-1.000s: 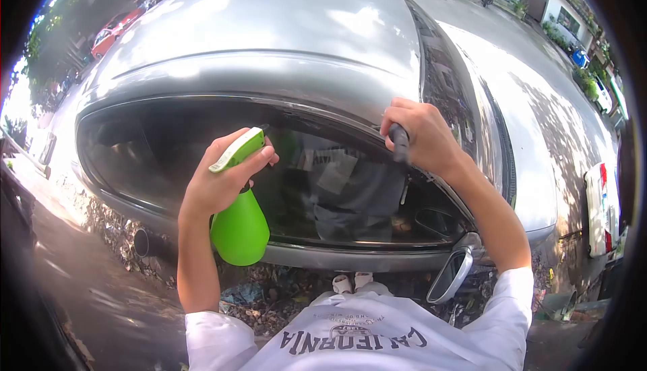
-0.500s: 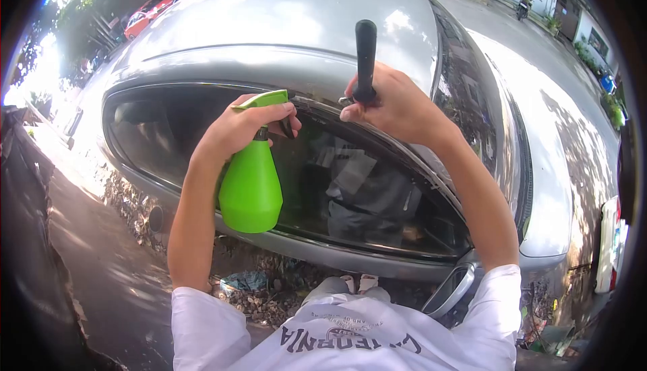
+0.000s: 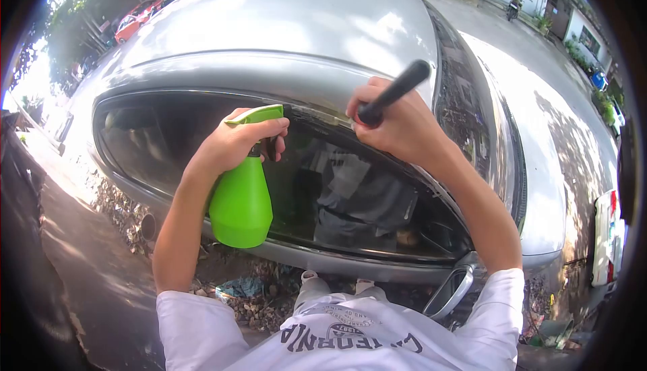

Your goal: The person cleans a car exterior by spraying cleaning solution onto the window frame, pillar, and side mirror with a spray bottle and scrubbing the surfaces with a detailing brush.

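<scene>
My left hand [image 3: 236, 140] is wrapped round the neck and trigger of a green spray bottle [image 3: 241, 206], its nozzle pointing right at the top edge of the dark car window [image 3: 182, 135]. In my right hand [image 3: 404, 125] is a black-handled tool [image 3: 399, 89], gripped near its lower end with the handle slanting up to the right. That hand is at the upper frame of the window, where the roof [image 3: 269, 27] begins. The tool's working end is hidden by my fingers.
The side mirror [image 3: 450, 291] juts out at the lower right of the silver car. Rubble and litter [image 3: 249, 303] lie on the ground by my feet. A white vehicle [image 3: 606, 239] stands at the far right, a red car [image 3: 137, 20] at the upper left.
My right hand has moved left and up along the window frame since the first frame, and the black handle has swung upright, then tilted right. The bottle now points right.
</scene>
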`<control>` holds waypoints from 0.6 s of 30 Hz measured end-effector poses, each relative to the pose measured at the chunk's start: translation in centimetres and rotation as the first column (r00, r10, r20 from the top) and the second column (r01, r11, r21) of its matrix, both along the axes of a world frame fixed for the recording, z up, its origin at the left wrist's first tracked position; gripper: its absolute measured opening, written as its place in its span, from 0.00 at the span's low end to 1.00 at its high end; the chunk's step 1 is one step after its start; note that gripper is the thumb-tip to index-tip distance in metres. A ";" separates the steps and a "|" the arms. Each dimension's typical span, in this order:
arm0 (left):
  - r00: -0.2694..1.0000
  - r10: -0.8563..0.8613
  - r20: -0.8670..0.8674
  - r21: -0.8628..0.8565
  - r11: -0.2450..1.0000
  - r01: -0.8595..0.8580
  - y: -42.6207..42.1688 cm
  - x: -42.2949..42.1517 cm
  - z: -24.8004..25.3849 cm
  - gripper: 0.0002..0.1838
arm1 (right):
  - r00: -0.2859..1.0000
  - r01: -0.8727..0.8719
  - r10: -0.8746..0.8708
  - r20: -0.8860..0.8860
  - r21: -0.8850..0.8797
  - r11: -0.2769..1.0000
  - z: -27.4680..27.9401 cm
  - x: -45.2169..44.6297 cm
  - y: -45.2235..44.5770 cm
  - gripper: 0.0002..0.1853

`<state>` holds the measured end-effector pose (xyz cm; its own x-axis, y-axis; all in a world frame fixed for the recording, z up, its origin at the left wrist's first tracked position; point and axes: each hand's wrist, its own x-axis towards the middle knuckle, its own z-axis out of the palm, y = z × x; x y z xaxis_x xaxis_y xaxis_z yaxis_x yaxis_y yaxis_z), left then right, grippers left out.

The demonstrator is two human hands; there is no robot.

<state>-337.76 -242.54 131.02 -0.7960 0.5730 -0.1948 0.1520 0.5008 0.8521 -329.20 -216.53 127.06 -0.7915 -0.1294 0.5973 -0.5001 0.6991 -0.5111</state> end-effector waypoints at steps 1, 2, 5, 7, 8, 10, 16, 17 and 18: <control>1.000 -0.002 -0.004 0.001 1.000 0.002 -0.5 -0.2 0.2 0.14 | 0.999 -0.049 0.049 -0.024 0.023 0.999 0.3 -2.0 -1.0 0.08; 1.000 -0.009 -0.024 -0.013 1.000 0.009 -1.1 -0.5 0.5 0.14 | 0.994 -0.094 0.096 -0.046 0.046 0.994 0.6 -4.3 -2.3 0.08; 0.998 -0.003 -0.057 -0.033 0.999 0.001 -3.1 -1.0 1.3 0.15 | 0.970 -0.238 0.241 -0.021 0.098 0.966 3.1 -11.6 -7.6 0.07; 0.998 0.012 -0.065 -0.038 0.999 -0.014 -4.9 -1.4 1.3 0.15 | 0.960 -0.275 0.279 -0.018 0.125 0.953 4.3 -15.4 -11.1 0.07; 0.998 0.022 -0.058 -0.017 1.000 -0.023 -6.0 -1.9 1.0 0.15 | 0.949 -0.300 0.311 -0.062 0.139 0.944 4.2 -17.1 -12.5 0.07; 0.999 0.037 -0.036 -0.002 0.999 -0.037 -7.2 -2.3 0.7 0.16 | 0.943 -0.289 0.312 -0.117 0.180 0.940 4.5 -16.9 -12.8 0.07; 0.996 -0.054 -0.066 0.014 0.998 0.055 -7.1 -2.3 0.2 0.15 | 0.979 -0.199 0.189 0.082 0.146 0.969 0.9 -2.9 -0.2 0.06; 0.997 -0.047 -0.061 0.019 0.999 0.048 -6.9 -2.3 0.1 0.15 | 0.981 -0.133 0.103 0.163 0.183 0.974 0.5 -0.1 1.7 0.06; 0.994 -0.069 -0.080 0.003 0.998 0.069 -6.8 -2.5 0.2 0.15 | 0.972 -0.067 0.013 0.235 0.223 0.973 0.1 1.6 2.9 0.06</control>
